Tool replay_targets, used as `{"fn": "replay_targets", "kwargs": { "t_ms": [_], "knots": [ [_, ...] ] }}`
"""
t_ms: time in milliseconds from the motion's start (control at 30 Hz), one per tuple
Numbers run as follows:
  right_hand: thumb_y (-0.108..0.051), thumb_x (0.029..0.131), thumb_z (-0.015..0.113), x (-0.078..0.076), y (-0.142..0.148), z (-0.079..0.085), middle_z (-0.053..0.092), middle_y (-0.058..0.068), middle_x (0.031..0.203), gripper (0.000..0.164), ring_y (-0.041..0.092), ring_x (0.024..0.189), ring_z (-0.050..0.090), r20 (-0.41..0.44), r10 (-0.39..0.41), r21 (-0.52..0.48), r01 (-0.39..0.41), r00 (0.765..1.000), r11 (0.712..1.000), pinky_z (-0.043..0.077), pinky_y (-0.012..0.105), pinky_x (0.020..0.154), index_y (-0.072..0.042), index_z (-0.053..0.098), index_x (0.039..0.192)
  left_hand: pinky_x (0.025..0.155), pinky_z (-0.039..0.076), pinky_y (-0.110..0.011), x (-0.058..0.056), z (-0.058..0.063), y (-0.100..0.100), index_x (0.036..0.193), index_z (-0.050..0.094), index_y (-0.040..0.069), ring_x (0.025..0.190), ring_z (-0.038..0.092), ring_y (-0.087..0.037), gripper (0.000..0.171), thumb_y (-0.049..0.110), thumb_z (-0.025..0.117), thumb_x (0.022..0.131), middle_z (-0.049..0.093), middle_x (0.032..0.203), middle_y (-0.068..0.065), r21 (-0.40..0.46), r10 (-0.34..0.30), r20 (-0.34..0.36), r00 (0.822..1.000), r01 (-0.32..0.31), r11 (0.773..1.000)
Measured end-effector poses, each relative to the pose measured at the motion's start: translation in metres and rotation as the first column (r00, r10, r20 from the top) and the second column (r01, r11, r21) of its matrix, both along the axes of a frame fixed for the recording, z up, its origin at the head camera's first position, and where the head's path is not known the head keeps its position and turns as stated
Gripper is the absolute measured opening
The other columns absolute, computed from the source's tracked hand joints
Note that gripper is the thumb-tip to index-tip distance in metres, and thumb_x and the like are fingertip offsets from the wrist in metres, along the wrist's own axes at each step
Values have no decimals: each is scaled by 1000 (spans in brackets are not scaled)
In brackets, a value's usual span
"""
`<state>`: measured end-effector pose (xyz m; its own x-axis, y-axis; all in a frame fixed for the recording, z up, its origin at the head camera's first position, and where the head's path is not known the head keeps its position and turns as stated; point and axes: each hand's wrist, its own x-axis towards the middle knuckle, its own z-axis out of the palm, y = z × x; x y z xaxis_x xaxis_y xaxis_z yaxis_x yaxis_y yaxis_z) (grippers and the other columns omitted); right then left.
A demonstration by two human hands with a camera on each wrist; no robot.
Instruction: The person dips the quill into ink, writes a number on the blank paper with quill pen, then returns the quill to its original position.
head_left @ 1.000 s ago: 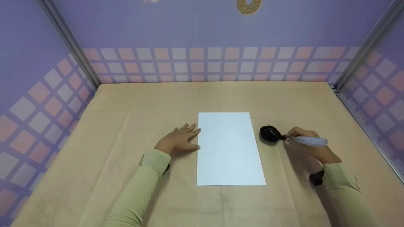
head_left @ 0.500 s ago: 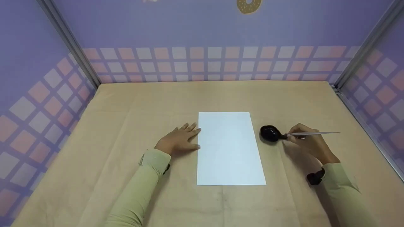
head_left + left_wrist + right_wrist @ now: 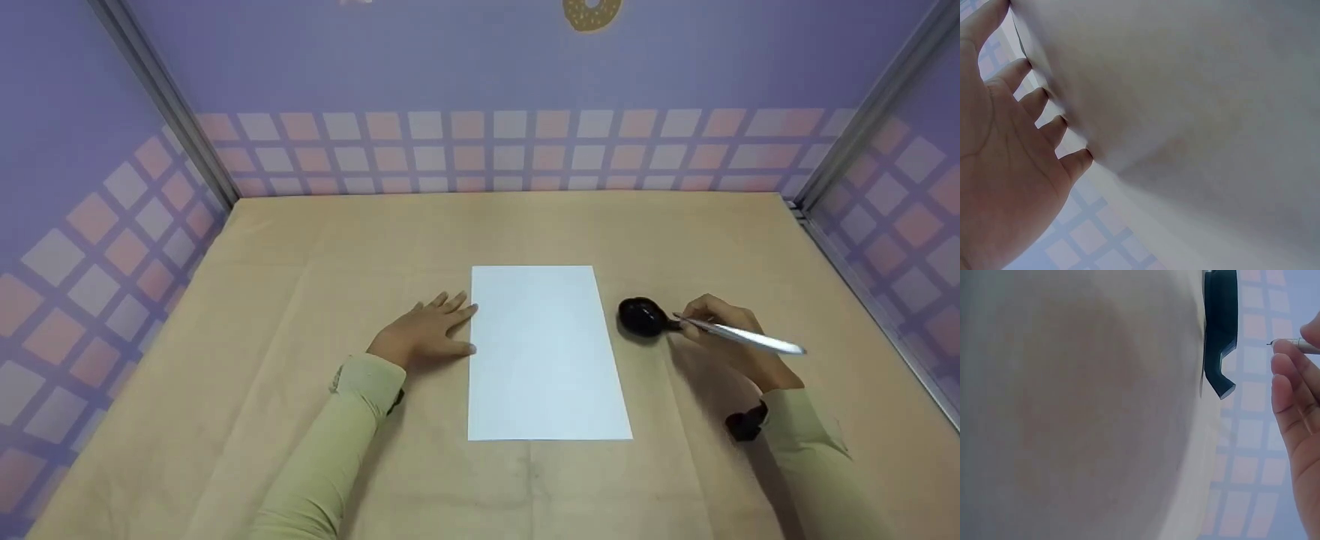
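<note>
A blank white sheet of paper [image 3: 544,360] lies flat on the cloth-covered table. My left hand [image 3: 420,334] rests at its left edge with fingers spread, fingertips on the paper's border. In the left wrist view the left hand [image 3: 1016,140] shows its palm, fingertips against the surface. To the right of the paper, my right hand [image 3: 735,356] pinches a slim pen [image 3: 757,339] with a flat, silvery-white tail. The right wrist view shows the pen's fine point [image 3: 1270,343] past the fingertips, apart from a black spoon-shaped dish [image 3: 1221,320] lying on the table.
A beige cloth [image 3: 337,247] covers the table. Purple walls with pink and white squares [image 3: 510,150] stand at the back and both sides, joined by grey metal posts [image 3: 169,105]. Dark wrist devices [image 3: 747,422] show beneath the green sleeves.
The pen has turned in my right hand, its tail first broad, then thin, now silvery and tilted toward me. My left hand, the paper and the black dish have stayed put.
</note>
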<state>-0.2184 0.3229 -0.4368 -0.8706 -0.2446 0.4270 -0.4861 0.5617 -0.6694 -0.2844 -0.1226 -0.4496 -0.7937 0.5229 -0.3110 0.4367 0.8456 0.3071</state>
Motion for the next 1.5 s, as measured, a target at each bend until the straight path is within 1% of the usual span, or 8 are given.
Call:
{"fn": "replay_targets", "kwargs": {
  "t_ms": [100, 300, 500, 767, 900, 1033, 1133, 1500],
  "knots": [
    [8, 85, 64, 3, -2, 4, 67, 21, 90, 8, 4, 80, 63, 36, -5, -13, 6, 999, 1000, 48, 8, 73, 6, 63, 92, 121, 5, -53, 0, 0, 0, 155, 17, 26, 151, 1, -28, 78, 59, 49, 92, 4, 163, 2, 6, 3, -3, 1000, -3, 1000],
    [12, 79, 69, 0, -1, 0, 69, 19, 85, 11, 5, 77, 63, -54, 31, 4, -31, 998, 1000, 48, 9, 71, 6, 65, 88, 121, 5, -53, 0, -1, -1, 155, 17, 26, 151, 1, -27, 78, 59, 48, 92, 4, 163, 2, 7, -1, 1, 1000, 1, 1000],
    [16, 80, 66, 1, -3, 1, 67, 26, 84, 8, 9, 75, 67, 14, 50, -88, -49, 999, 995, 53, 15, 69, 9, 64, 83, 121, 4, -53, -1, -2, 0, 155, 17, 26, 151, 0, -27, 78, 58, 50, 91, 4, 163, 2, 23, 7, 17, 1000, -8, 1000],
    [14, 76, 70, -1, -7, 1, 69, 14, 80, 12, 4, 70, 61, 11, -20, -72, 21, 1000, 997, 48, 10, 65, 5, 62, 77, 121, 4, -52, -1, -2, -1, 155, 17, 28, 151, 0, -27, 78, 58, 50, 91, 4, 163, 3, 20, 9, 11, 1000, -9, 1000],
    [9, 80, 70, -4, -6, -4, 70, 10, 83, 9, 1, 71, 61, 80, -33, -76, 39, 996, 996, 48, 11, 64, 2, 63, 80, 121, 4, -52, -1, -2, 0, 155, 17, 27, 151, 0, -27, 77, 57, 50, 91, 4, 163, 2, 19, 8, 6, 1000, -8, 1000],
    [0, 85, 69, -8, -3, -11, 71, 14, 87, 4, 1, 73, 62, 156, -43, -80, 56, 987, 995, 49, 12, 68, -1, 66, 86, 121, 4, -52, -1, -3, 0, 155, 18, 27, 151, 0, -27, 77, 57, 50, 91, 5, 163, 2, 21, 8, 5, 1000, -8, 1000],
    [-2, 86, 69, -10, -3, -12, 69, 18, 88, 5, 3, 72, 63, 163, -25, -115, 44, 986, 992, 50, 13, 66, -1, 67, 90, 121, 4, -52, -1, -3, -1, 155, 18, 27, 151, 0, -27, 77, 57, 50, 91, 5, 163, 2, 23, 11, 6, 1000, -11, 1000],
    [-3, 85, 71, -10, -15, -6, 70, 15, 91, 11, 8, 76, 66, 160, 6, -204, 27, 987, 979, 53, 14, 69, 3, 67, 92, 121, 3, -53, 0, 0, 1, 155, 16, 27, 151, -1, -28, 78, 57, 50, 92, 2, 163, 2, 0, 11, 25, 1000, -11, 1000]
  ]
}}
